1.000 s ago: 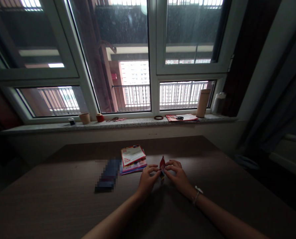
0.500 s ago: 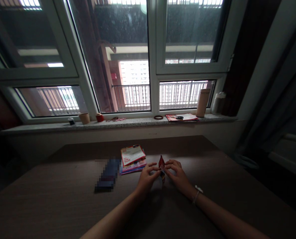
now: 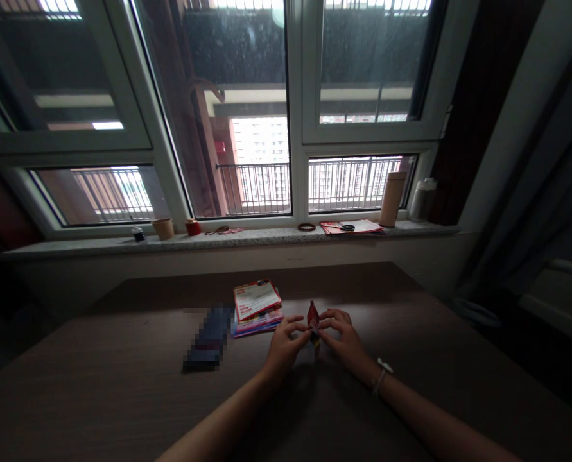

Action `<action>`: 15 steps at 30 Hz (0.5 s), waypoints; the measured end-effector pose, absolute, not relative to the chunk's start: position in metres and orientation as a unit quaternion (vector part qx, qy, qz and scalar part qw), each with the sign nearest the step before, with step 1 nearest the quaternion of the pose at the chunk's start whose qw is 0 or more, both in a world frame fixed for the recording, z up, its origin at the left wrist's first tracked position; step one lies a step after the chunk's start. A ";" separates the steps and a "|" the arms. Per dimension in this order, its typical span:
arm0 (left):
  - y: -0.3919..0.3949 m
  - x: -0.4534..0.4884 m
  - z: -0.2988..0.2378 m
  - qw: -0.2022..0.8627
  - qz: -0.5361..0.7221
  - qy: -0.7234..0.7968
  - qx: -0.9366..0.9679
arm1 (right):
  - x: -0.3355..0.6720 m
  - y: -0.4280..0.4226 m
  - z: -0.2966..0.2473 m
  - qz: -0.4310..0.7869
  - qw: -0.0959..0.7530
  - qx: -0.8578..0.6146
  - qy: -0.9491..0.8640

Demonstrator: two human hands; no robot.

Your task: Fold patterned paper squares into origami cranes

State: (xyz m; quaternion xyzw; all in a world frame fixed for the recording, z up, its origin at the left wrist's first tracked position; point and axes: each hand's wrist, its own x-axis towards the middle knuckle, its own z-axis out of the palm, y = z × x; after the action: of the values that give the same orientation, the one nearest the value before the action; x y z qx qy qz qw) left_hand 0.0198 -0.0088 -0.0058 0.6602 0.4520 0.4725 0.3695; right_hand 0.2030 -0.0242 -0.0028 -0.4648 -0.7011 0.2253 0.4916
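A small folded piece of paper [image 3: 313,314], red at its pointed far end and dark with a yellow patch nearer me, stands between my hands just over the table. My left hand [image 3: 286,340] pinches it from the left with thumb and fingers. From the right, my right hand [image 3: 342,335] pinches the same folded paper, its fingers bent. The fingertips partly cover the paper's middle. A stack of printed sheets [image 3: 257,301] lies just beyond and left of my left hand. A bracelet [image 3: 381,372] circles my right wrist.
On the brown table [image 3: 122,398], a dark pixelated object [image 3: 208,339] lies left of the stack. The windowsill [image 3: 266,239] holds a paper cup [image 3: 163,229], a red spool [image 3: 192,227], a bead bracelet [image 3: 306,227], scissors [image 3: 346,228] on papers, and two bottles, one tan [image 3: 392,199].
Both hands stay almost in place around the folded paper. The paper has turned very slightly, showing a little more of its red and yellow parts.
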 end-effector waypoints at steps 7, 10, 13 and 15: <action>-0.004 0.018 -0.010 0.395 0.450 0.407 0.690 | 0.203 -0.024 -0.005 0.243 0.481 -0.439 -0.719; -0.005 0.018 -0.009 0.389 0.459 0.419 0.680 | 0.203 -0.023 -0.006 0.241 0.484 -0.442 -0.716; -0.007 0.019 -0.007 0.376 0.467 0.439 0.669 | 0.204 -0.022 -0.005 0.237 0.489 -0.454 -0.706; -0.009 0.019 -0.006 0.372 0.468 0.444 0.668 | 0.205 -0.021 -0.004 0.236 0.492 -0.461 -0.700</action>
State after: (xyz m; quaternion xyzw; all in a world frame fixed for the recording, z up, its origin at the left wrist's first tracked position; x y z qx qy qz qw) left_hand 0.0189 -0.0089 -0.0058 0.6676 0.4442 0.4675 0.3721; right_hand 0.2053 -0.0215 -0.0039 -0.4606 -0.6998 0.2361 0.4923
